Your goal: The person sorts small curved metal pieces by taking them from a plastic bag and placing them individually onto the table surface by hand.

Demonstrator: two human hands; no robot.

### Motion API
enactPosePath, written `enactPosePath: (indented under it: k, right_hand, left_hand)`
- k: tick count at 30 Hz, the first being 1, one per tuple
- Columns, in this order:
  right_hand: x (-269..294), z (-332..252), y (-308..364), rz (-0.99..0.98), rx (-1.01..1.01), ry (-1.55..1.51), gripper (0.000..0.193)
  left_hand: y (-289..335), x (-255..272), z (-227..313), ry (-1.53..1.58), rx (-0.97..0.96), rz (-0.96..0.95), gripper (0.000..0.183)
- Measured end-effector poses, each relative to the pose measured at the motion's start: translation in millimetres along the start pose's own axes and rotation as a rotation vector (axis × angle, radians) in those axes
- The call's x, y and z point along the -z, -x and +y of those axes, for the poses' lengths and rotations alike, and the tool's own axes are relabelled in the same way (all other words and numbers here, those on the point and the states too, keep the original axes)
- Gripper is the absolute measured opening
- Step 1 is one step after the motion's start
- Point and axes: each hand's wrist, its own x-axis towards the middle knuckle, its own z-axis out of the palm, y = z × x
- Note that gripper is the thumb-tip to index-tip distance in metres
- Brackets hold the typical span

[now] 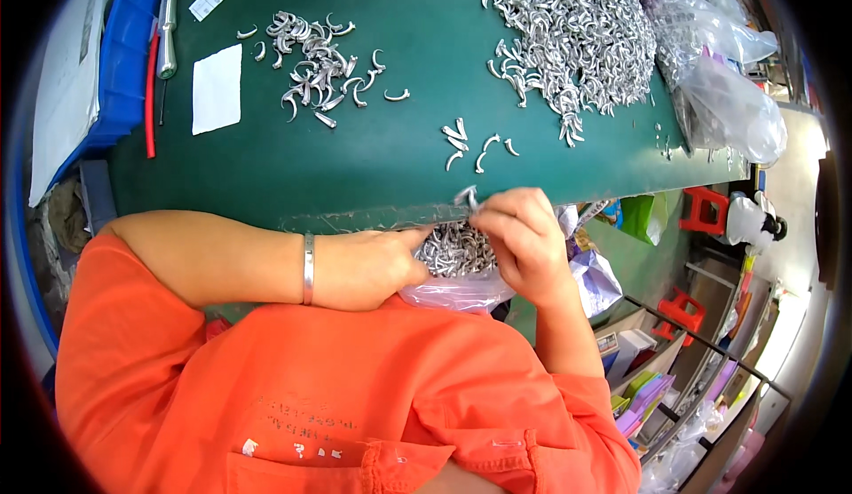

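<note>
Hook-shaped metal piece (pixel 468 197) sits pinched in our right hand (pixel 524 241) grip, upright at the worktop (pixel 373 165) edge; our left hand (pixel 373 268), fingers pressed together, rests nearer the bag of pieces (pixel 454 254).

Green desk (pixel 373 165) with three groups of curved silver metal hooks: one large heap (pixel 577 32) at the far right corner, too many to count, one smaller scatter (pixel 319 63) of several dozen toward the far left, and six loose hooks (pixel 475 143) near the front edge. Two white paper slips (pixel 217 88) lie at the left side, beside one red rod (pixel 151 94). Two hands (pixel 373 268) work at the front edge over one clear bag (pixel 457 290) of hooks; one wrist bears one silver bangle (pixel 308 268).
</note>
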Motion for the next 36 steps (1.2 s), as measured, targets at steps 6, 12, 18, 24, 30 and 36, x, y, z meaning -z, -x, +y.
enactPosePath:
  k: [6,12,18,24,30,36]
  right_hand:
    - [4.7,-14.6,-17.0,-0.015,-0.032,-0.128,0.032]
    - [-3.9,2.4,-14.4,-0.031,0.077,-0.104,0.027]
    - [1.3,6.7,-26.4,0.212,-0.142,0.148,0.026]
    - [14.9,15.2,-29.9,-0.122,-0.059,-0.162,0.023]
    - [0.3,2.9,-57.7,0.001,-0.06,-0.11,0.025]
    - [-2.1,10.5,-54.8,0.028,-0.158,-0.086,0.013]
  left_hand:
    - [0.6,2.7,4.3,-0.013,0.019,-0.018,0.028]
    - [-0.3,3.5,3.2,-0.007,0.023,-0.07,0.029]
    - [-1.2,2.3,1.4,-0.027,0.041,-0.089,0.032]
    - [-0.5,1.3,-0.3,-0.028,0.045,-0.112,0.035]
    - [0.3,-2.2,0.7,-0.045,0.027,-0.095,0.037]
    - [-1.8,4.1,4.1,-0.02,0.043,-0.134,0.039]
